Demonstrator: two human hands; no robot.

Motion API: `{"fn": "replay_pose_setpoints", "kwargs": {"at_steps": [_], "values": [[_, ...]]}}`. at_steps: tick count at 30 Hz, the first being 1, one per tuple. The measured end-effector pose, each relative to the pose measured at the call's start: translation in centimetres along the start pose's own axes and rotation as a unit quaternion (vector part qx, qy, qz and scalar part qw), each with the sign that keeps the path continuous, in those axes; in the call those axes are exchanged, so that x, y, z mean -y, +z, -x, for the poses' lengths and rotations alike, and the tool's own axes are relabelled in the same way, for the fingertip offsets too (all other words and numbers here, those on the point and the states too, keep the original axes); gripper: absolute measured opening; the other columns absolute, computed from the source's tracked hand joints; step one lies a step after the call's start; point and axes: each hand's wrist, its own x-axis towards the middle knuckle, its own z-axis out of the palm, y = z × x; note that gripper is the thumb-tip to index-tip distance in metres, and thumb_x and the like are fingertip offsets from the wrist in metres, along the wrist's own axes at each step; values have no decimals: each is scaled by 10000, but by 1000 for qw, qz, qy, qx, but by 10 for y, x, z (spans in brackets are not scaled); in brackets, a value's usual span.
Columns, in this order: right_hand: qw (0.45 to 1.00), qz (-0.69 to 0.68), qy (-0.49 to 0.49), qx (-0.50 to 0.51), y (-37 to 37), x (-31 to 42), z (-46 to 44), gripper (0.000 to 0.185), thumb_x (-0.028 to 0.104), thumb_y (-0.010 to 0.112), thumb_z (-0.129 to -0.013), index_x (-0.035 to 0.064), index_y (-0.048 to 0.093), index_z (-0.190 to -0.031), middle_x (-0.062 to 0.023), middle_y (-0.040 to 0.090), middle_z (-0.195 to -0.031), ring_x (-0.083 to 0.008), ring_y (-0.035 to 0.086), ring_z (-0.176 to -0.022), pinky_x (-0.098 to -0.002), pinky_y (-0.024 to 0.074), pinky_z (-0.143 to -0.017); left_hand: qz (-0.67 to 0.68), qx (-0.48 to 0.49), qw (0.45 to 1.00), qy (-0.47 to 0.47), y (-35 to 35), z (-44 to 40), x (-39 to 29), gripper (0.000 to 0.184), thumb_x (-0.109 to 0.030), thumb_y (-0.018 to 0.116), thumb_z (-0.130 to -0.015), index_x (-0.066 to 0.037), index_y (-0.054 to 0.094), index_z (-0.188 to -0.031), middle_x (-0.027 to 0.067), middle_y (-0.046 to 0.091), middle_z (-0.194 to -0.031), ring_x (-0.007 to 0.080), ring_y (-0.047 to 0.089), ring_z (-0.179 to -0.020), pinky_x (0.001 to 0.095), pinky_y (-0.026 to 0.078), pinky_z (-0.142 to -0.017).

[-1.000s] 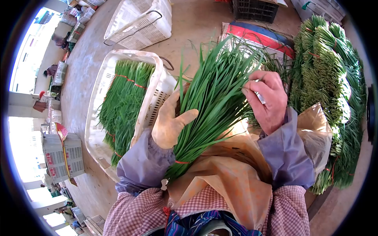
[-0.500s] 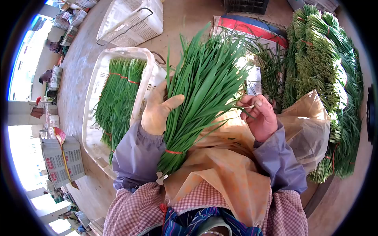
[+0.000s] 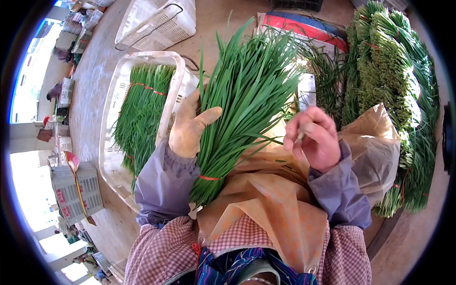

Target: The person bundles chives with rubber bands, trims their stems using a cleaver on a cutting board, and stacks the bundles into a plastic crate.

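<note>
A large bunch of green garlic chives (image 3: 247,95) leans across my lap, its lower end bound with a red band (image 3: 209,178). My left hand (image 3: 190,126), in a tan glove, is wrapped round the bunch's left side, thumb in front and fingers partly hidden behind the leaves. Just right of the bunch, my right hand (image 3: 314,137) is closed in a pinch, blurred by motion. A small pale, stalk-like piece (image 3: 299,137) shows between its fingertips. Beneath both hands lies a tan plastic apron (image 3: 266,199).
A white plastic crate (image 3: 111,95) at left holds banded chive bunches. Behind it stands another white crate (image 3: 164,28). Loose chives (image 3: 325,76) lie on a red and blue sack (image 3: 304,31). Stacked bunches (image 3: 387,71) stand at right, beside a clear plastic sheet (image 3: 373,152).
My right hand has moved slightly right and down, away from the leaves, with its fingers still pinched. My left hand and the bunch stay nearly in place.
</note>
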Motion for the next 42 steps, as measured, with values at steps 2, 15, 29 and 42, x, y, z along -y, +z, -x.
{"fn": "replay_pose_setpoints", "kwargs": {"at_steps": [2, 15, 29, 42], "values": [[995, 19, 89, -35, -8, -12, -3, 108, 125, 551, -972, 59, 519, -893, -102, 655, -889, -108, 583, -661, -210, 400, -456, 12, -8, 1000, -6, 1, 1, 0, 509, 30, 596, -865, 61, 463, -1355, 126, 610, -1227, 190, 585, -1094, 317, 459, -970], [842, 524, -124, 32, 8, -38, -12, 70, 50, 669, -864, 12, 615, -889, -148, 625, -803, -344, 602, -663, -414, 480, -607, -139, 37, 987, 67, 11, -2, -5, 619, -83, 705, -857, 63, 428, -1391, 122, 604, -1245, 187, 568, -1131, 335, 427, -1020], [667, 656, -354, 2, -4, -1, -23, 274, 162, 701, -811, 72, 629, -1060, -82, 627, -988, -277, 583, -1074, -539, 280, -1116, -439, -46, 888, 127, 8, -3, 2, 971, -175, 841, -732, 57, 272, -1483, 206, 494, -1401, 261, 501, -1280, 354, 394, -1079], [698, 692, -131, 127, 13, -76, -4, 350, 352, 672, -848, 36, 597, -979, -126, 556, -854, -325, 575, -840, -451, 459, -819, -322, -108, 936, 92, -20, -5, 7, 676, 38, 685, -819, 37, 403, -1434, 123, 609, -1251, 191, 596, -1092, 317, 457, -990]]}}
